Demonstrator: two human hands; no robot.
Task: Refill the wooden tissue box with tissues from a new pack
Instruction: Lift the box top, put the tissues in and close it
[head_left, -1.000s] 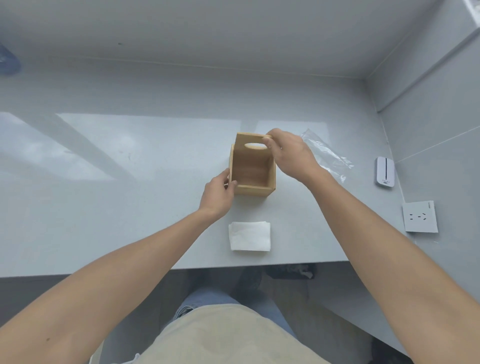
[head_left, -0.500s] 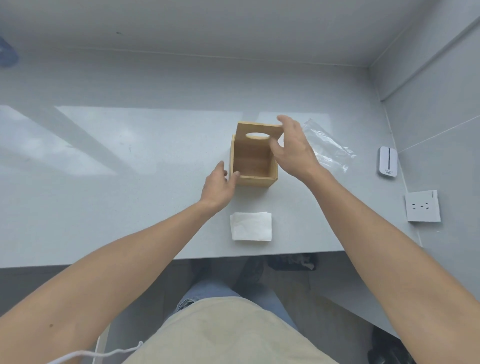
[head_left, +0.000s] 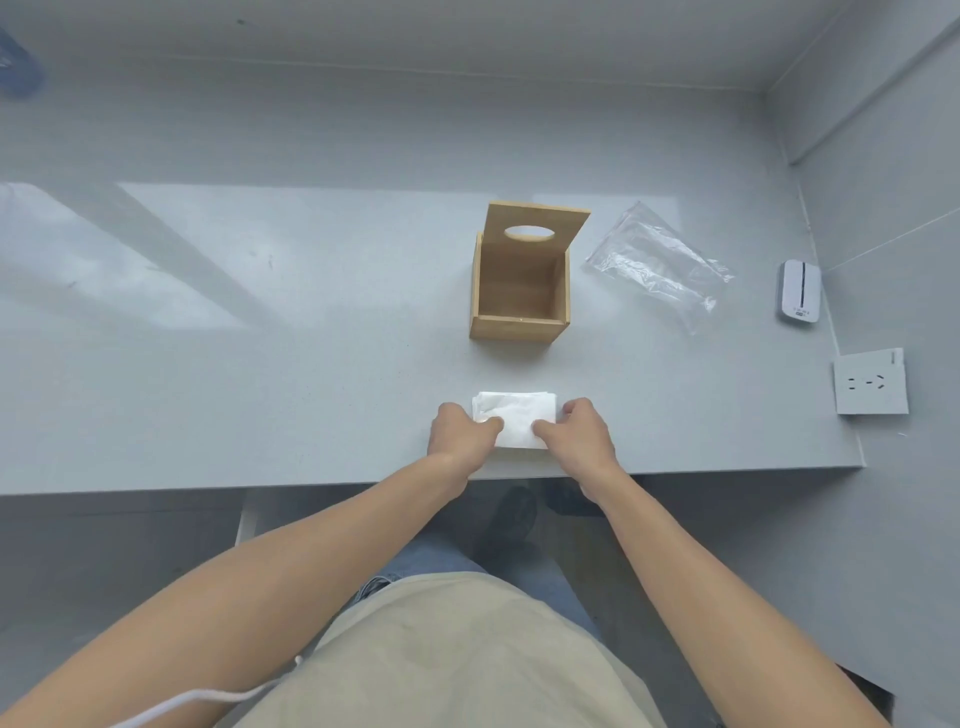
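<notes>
Single head-worn wide-angle view, looking forward and steeply down, near the counter (head_left: 208, 405)

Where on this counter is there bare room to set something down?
The whole stretch left of the wooden box is bare. Crowded: the near edge, where both hands grip the tissue stack, and the right side with plastic wrapper, white device and socket.

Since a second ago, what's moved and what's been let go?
Both hands released the wooden box and came back to the tissue stack; left hand and right hand now grip its sides. Box stays open and empty, plastic wrapper unmoved.
</notes>
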